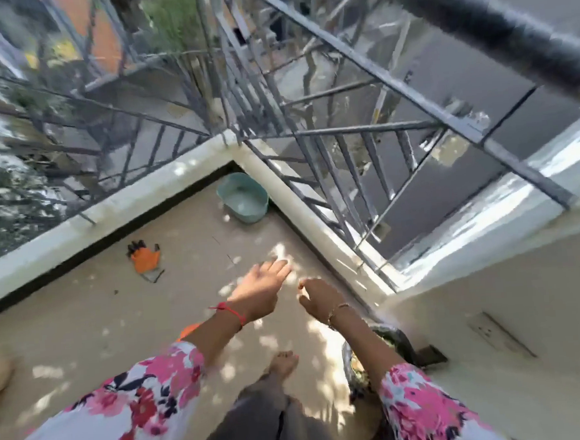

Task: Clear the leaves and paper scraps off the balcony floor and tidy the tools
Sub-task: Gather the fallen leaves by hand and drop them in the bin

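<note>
**A:** What sits nearest the hands?

**B:** Directly under the right forearm, a dark round bin (402, 344) stands against the wall. There are greenish leaf scraps (358, 369) inside it, too blurred to make out further.

**A:** And the hands themselves?

**B:** The left hand (261, 290) is stretched out flat with its fingers straight, carrying nothing. The right hand (321, 301), just beside it, has loosely curled fingers, and I can see nothing in them.

**A:** Any tools?

**B:** An orange work glove with black fingertips (143, 259) lies flat on the tan concrete floor (83, 320). It is left of the left hand and beyond it. A thin dark twig (155, 276) touches its near edge.

**A:** Farther out?

**B:** Beyond both hands, a teal oval plastic tub (244, 197) sits upright in the corner below the grey metal railing (421, 99). Only its pale bottom shows.
</note>
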Tool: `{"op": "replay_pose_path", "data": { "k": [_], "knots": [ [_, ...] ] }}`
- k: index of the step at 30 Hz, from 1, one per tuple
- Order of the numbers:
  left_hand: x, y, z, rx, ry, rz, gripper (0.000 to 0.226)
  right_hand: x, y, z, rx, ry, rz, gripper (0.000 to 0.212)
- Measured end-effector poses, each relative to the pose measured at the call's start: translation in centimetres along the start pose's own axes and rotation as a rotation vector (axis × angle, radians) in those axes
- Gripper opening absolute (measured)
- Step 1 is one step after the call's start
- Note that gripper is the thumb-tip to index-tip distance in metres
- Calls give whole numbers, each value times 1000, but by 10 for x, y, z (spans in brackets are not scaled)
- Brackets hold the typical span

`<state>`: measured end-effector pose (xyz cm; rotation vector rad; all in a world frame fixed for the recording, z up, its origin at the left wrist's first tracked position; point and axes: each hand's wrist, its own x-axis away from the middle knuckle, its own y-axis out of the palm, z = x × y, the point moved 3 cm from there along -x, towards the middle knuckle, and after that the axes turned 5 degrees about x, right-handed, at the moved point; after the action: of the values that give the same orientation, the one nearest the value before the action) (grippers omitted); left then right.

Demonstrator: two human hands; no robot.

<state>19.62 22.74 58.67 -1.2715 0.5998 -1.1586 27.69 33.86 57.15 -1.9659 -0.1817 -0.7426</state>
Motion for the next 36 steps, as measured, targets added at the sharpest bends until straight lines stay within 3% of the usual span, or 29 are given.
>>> {"op": "replay_pose_path", "data": {
  "k": [7,11,14,17,20,22,26,30,36],
  "knots": [
    [147,-81,-30,109,-401,269,61,48,-42,-148,224,-368,173,36],
    [221,-107,-37,169,-467,534,58,75,-39,-225,340,-597,237,42],
    [275,-112,-38,73,-656,568,46,95,-20,-275,381,-757,226,65],
    [336,-89,-54,-42,-759,529,56,107,5,-326,448,-877,172,79],
    [387,-69,-72,-32,-816,543,71,111,28,-373,500,-911,96,58],
    [431,-52,-86,-46,-929,553,65,106,56,-413,542,-960,46,49],
    [502,-26,-116,-7,-1042,565,70,104,107,-482,598,-994,-13,53],
    [584,0,-142,14,-1212,598,80,117,163,-565,648,-1144,-38,50],
    [685,25,-163,79,-1476,604,72,148,232,-664,663,-1322,-90,57]
  ]
}}
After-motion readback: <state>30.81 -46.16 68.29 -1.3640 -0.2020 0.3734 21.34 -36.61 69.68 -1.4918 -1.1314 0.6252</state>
